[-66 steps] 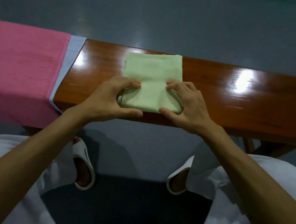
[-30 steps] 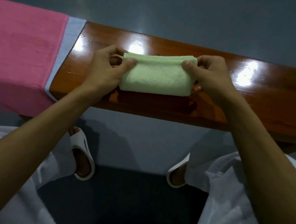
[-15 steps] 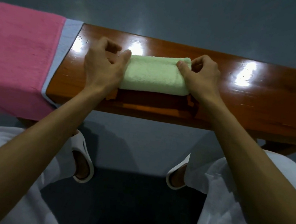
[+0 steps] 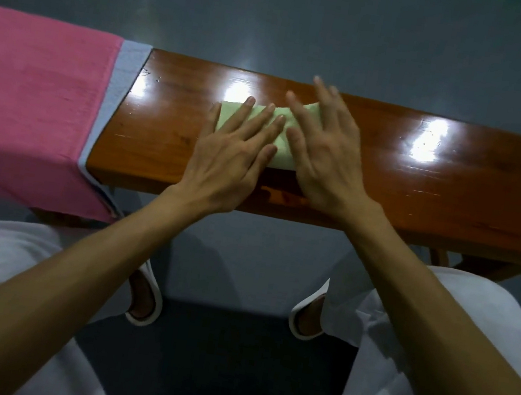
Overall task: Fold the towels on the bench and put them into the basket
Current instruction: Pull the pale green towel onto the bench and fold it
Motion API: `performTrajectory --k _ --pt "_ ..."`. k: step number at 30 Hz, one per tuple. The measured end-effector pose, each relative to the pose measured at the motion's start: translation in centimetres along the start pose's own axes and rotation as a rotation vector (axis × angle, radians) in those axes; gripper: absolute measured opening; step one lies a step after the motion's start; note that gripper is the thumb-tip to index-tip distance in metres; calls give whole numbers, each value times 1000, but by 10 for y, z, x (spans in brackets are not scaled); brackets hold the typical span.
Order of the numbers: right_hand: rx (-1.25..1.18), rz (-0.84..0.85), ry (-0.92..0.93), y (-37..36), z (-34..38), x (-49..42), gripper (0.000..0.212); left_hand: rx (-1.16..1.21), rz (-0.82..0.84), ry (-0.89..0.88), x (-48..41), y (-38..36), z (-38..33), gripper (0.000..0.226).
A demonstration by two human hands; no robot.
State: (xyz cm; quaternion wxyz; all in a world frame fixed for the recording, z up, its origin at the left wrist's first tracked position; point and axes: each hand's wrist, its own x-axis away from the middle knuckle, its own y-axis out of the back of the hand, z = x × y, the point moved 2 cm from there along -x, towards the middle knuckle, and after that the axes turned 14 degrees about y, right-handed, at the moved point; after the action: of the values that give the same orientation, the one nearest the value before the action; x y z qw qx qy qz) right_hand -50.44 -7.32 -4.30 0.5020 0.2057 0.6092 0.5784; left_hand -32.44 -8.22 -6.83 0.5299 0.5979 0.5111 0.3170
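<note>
- Pink towel (image 4: 30, 102): draped over the left end of the counter (image 4: 458, 179), not yet folded.
- Left hand (image 4: 228, 152): I have let go of the green towel's end; my fingers are now straight and flat on it.
- Green towel (image 4: 281, 160): folded small, mid-counter, under both my hands.
- Right hand (image 4: 323, 149): likewise released, palm pressing down.
- Status: fold looks finished. The basket, out of view, comes next.

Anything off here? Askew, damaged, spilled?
Nothing stands out. The green towel lies folded on the bench under the flat left hand and right hand. A pink towel drapes over the bench's left end, a blue edge showing beside it. No basket is in view.
</note>
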Motion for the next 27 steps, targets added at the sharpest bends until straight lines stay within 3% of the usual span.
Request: performTrajectory --k 3,9,13,19,27 --pt "-21 201 -119 -15 -1 10 62 20 21 11 -1 -2 3 60" --pt "-95 224 -272 -14 -15 13 54 73 56 161 0 1 18 62" --pt "-115 296 -288 -14 -15 15 54 86 132 269 -3 4 31 61" --pt "-185 375 -298 4 -14 20 61 150 107 353 8 10 27 59" --pt "-38 235 -253 21 -10 40 48 175 123 402 10 25 12 59"
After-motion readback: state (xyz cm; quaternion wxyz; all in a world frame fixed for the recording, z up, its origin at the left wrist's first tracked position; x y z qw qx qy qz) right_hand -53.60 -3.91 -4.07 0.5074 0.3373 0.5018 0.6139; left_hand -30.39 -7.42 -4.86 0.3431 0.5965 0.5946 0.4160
